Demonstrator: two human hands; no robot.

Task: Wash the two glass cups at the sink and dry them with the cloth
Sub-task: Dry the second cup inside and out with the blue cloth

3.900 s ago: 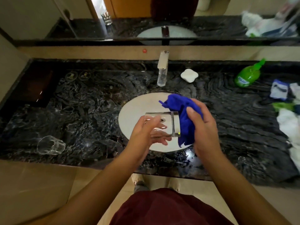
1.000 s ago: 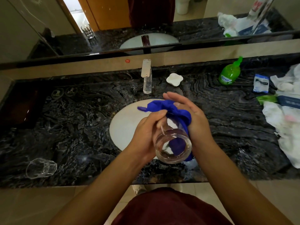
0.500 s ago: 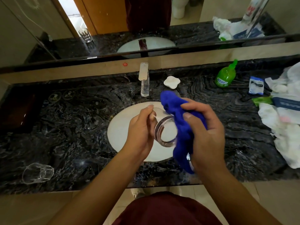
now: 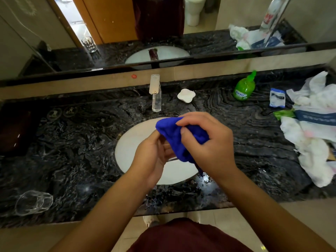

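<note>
Over the white oval sink the left hand curls its fingers round a clear glass cup — mostly hidden, so its axis cannot be told. The right hand pinches a soft, bunched blue cloth against it with thumb and fingers. A second, faceted glass cup lies on its side on the wet, veined black marble counter — far left, near the front edge, its long axis roughly left-right.

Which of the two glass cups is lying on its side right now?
The cup on the counter at far left, untouched. The other cup is held in the hands over the sink.
</note>
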